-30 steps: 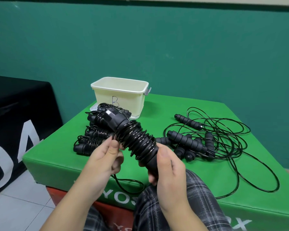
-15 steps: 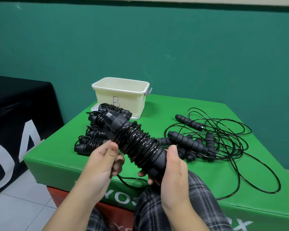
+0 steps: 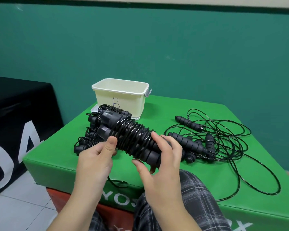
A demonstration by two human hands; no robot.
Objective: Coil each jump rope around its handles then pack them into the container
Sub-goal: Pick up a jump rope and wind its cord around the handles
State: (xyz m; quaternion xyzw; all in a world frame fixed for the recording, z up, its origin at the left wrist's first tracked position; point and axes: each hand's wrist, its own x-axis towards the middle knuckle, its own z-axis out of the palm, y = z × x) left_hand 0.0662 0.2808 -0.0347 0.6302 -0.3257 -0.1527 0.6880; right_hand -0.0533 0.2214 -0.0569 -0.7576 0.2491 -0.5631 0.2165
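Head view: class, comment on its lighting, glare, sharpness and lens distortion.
Head view: even, soft light, with faint shadow beside the container; small glossy highlights on the coiled jump rope; hands and loose ropes look sharp; the wide-angle lens bows the wall's top edge and spreads the green mat.

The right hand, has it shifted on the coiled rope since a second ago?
Yes. The right hand slid from the handles' near end up along the coiled rope, toward the container, thumb now underneath.

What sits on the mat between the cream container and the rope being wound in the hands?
In the head view, a pile of coiled ropes lies between the container and the held rope.
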